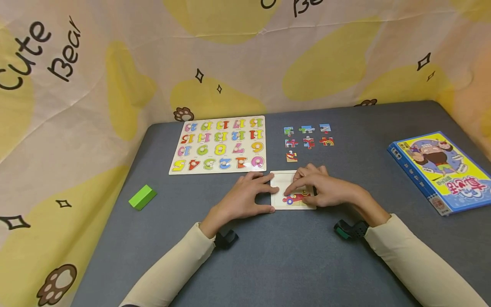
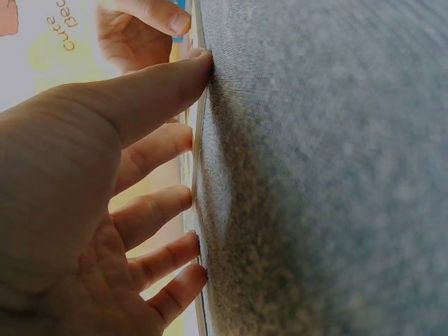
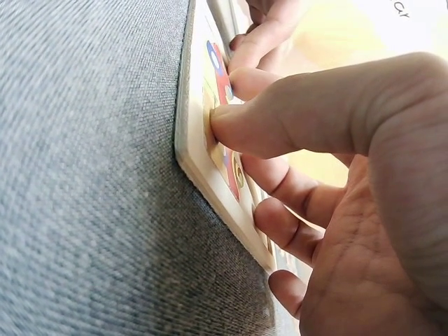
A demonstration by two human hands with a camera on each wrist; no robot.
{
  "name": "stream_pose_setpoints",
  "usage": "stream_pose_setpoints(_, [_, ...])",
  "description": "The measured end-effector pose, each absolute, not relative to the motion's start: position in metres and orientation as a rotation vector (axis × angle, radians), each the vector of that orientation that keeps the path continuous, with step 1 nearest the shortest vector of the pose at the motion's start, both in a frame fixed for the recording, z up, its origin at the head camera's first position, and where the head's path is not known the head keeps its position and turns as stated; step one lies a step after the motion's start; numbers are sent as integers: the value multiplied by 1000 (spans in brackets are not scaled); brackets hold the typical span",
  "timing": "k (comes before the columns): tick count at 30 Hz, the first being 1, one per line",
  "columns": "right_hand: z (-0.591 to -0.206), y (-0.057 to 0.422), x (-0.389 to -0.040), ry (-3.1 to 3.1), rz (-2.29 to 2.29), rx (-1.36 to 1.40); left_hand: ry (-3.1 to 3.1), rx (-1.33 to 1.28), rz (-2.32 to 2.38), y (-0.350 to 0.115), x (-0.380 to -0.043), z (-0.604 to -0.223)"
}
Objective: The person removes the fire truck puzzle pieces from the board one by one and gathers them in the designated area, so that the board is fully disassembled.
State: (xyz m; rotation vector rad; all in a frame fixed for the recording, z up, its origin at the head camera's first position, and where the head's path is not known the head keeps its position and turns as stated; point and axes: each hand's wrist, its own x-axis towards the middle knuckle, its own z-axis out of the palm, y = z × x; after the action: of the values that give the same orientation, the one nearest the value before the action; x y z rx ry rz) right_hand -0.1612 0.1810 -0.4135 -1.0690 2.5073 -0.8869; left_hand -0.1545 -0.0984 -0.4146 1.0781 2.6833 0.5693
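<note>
A small wooden puzzle tray [image 1: 283,178] lies on the dark table between both hands. Red, blue and yellow jigsaw pieces [image 1: 296,199] sit in its near part. Along the tray's left edge rests my left hand [image 1: 245,195], thumb low and fingers spread; in the left wrist view its fingertips [image 2: 183,198] touch the thin edge. My right hand [image 1: 327,188] reaches over the tray from the right. Its index fingertip and thumb press on the pieces, and the right wrist view shows the thumb [image 3: 234,126] flat on one. The hand covers part of the tray.
Several loose jigsaw pieces [image 1: 308,142] lie in rows beyond the tray. A wooden number board [image 1: 174,168] is at the back left, a green block [image 1: 142,197] at the left. On the right lies a blue and yellow box [image 1: 441,170]. Printed cloth [image 1: 245,55] hangs behind.
</note>
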Motion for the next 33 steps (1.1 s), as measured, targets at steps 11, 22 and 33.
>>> stream_pose_setpoints(11, [-412,181,-160,2483,-879,-1045,2682,1082,559,-97,-154,-413])
stream_pose_setpoints(22, [-411,178,-159,2473,-908,-1014,2676,1051,625,-96,-153,-414])
stream_pose_setpoints(33, [-410,176,-157,2481,-913,-1013,2666,988,690,-96,-151,-416])
